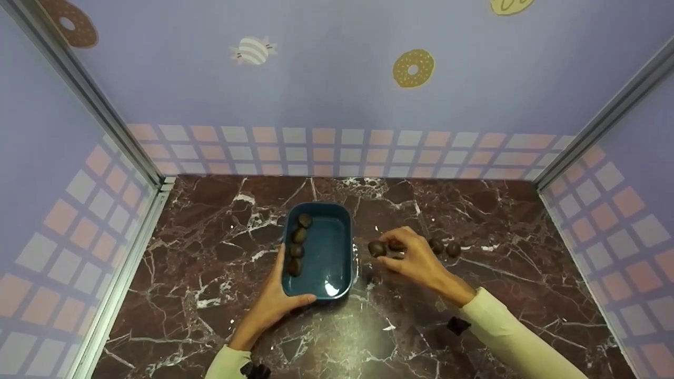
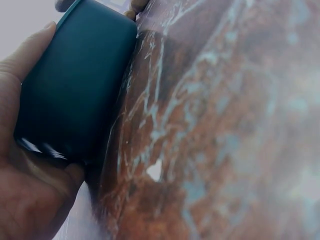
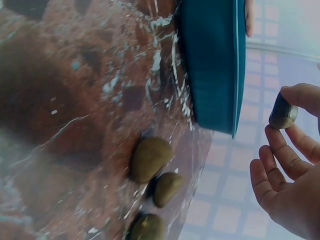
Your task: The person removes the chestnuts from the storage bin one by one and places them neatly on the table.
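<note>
A deep teal rectangular baking dish [image 1: 326, 252] stands on the marble-patterned table. Several brown chestnuts [image 1: 298, 235] line its left wall in a column. My left hand [image 1: 274, 297] grips the dish at its near left corner, thumb along the near rim and fingers on the left side. To the right of the dish, my right hand [image 1: 416, 260] pinches one chestnut [image 3: 283, 111] between thumb and fingertips, raised off the table. Behind that hand more chestnuts [image 3: 151, 159] lie in a row on the table, one partly covered by the hand in the head view.
The dark red, white-veined table [image 1: 200, 326] is bounded by lilac walls with a checked border [image 1: 295, 152] at the back and both sides. Metal rails [image 1: 121, 268] run along the corners. A small white fleck [image 1: 389, 328] shows near the front.
</note>
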Tool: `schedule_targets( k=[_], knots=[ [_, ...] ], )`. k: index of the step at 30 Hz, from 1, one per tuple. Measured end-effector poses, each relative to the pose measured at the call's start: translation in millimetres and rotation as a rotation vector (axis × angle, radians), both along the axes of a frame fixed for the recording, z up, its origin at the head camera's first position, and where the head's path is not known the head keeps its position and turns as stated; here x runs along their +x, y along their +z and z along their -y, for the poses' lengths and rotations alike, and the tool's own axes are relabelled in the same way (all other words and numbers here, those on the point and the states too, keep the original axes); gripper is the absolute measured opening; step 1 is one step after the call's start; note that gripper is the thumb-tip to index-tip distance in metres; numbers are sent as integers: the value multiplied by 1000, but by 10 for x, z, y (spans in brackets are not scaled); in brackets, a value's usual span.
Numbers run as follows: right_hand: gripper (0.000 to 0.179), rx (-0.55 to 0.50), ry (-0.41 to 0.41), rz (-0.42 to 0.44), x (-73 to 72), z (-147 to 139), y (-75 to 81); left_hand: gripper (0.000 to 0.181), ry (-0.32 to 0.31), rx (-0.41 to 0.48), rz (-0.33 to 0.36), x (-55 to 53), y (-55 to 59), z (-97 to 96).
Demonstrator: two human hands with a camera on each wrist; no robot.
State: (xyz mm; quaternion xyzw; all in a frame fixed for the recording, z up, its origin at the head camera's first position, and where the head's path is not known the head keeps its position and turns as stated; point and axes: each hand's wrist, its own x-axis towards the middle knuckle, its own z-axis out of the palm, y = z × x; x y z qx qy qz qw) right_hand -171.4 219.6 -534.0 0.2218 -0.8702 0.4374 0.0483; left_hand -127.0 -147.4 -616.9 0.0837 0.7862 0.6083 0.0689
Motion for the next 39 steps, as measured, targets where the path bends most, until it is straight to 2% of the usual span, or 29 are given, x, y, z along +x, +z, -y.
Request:
schedule_targets(
  k=[8, 13, 20, 25, 29, 33, 39],
  knots=[
    [36, 3, -90, 34, 89, -222, -124, 144, -26, 46, 10, 2, 12, 2],
    [35, 20, -136, 22, 124, -334, -233, 143, -19, 30, 15, 4, 18, 6],
    [34, -12, -163, 88, 148, -485, -397, 143, -8, 16, 10, 4, 14, 7],
    [34, -6, -192, 91, 161, -582, -500, 143, -9, 23, 13, -1, 10, 8],
    [34, 13, -221, 96, 176, -660, -566, 144, -13, 37, 15, -2, 16, 6],
    [34, 27, -244, 136, 191, -731, -620, 144, -19, 46, 23, -4, 17, 3],
    [37, 41, -254, 155, 187, -806, -682, 144, -20, 38, 38, 2, 5, 9]
  ],
)
